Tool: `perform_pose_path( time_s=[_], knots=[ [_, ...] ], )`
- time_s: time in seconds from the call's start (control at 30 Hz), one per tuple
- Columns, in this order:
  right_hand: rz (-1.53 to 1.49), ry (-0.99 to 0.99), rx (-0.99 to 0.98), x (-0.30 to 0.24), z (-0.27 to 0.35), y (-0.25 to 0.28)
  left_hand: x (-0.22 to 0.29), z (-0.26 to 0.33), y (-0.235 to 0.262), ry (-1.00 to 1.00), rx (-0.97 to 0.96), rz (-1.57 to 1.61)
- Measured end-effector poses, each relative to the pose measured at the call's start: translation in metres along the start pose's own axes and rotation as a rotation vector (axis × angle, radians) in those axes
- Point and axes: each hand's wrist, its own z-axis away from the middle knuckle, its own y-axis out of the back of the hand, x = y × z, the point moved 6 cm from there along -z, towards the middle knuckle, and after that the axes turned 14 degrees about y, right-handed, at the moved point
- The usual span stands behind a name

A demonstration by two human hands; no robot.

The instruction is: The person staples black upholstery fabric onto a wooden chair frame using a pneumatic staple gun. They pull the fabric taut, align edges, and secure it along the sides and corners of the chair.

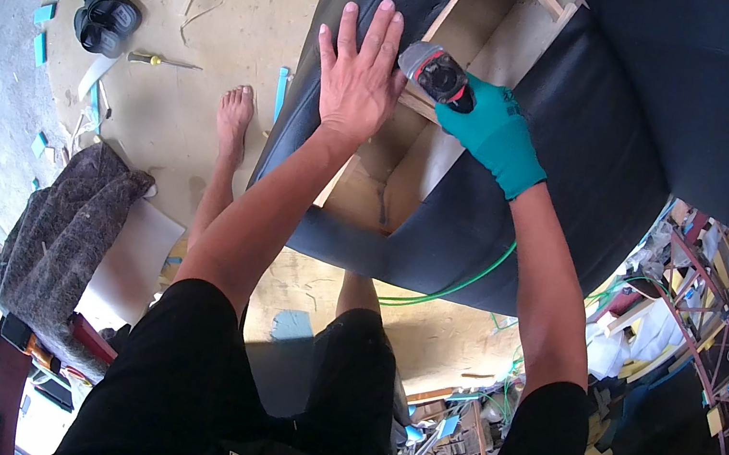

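Observation:
My bare left hand (358, 75) lies palm down on the black leather-like cover of an upholstered furniture piece (583, 149), its fingers stretched out and apart. In a green work glove, my right hand (496, 134) is closed around an air staple gun (440, 77) with a grey, red and black head. The gun's nose is beside my left hand, over the edge of the wooden frame (420, 106); its tip is hidden. Open compartments of bare wood show in the middle of the piece. A green air hose (456, 288) curves along its near edge beneath my right forearm.
Black clogs (109, 19) and a yellow-handled screwdriver (160, 61) lie on the floor at the left. A dark grey cloth (64, 243) is heaped nearer. Blue scraps dot the floor. Wood offcuts and a reddish metal frame (715, 338) crowd the right side.

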Motion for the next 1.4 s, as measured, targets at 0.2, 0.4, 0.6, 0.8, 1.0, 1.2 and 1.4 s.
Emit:
perform_pose_path(
  time_s=[0.2,0.4,0.6,0.8,1.0,1.2,1.4],
  knots=[
    [0.016,0.017,0.044,-0.004,0.005,-0.003,-0.001,0.003,-0.001,-0.015,0.042,-0.057],
    [0.260,-0.198,0.410,0.033,0.103,0.018,-0.041,0.051,0.016,-0.039,0.014,0.190],
    [0.565,-0.692,0.494,0.131,0.229,0.039,-0.153,0.131,0.027,0.047,-0.208,0.500],
    [0.283,-0.536,0.758,0.078,0.221,0.007,-0.186,0.085,-0.015,0.104,-0.379,0.234],
    [-0.589,-0.345,0.773,-0.079,0.116,-0.149,-0.140,0.096,0.008,-0.086,-0.111,0.202],
    [-0.612,-0.667,0.817,-0.120,0.068,-0.221,-0.135,0.108,0.012,0.189,-0.298,0.748],
    [-0.986,-0.734,0.926,-0.123,0.062,-0.219,-0.144,0.107,-0.003,0.148,-0.260,0.693]
  ],
)
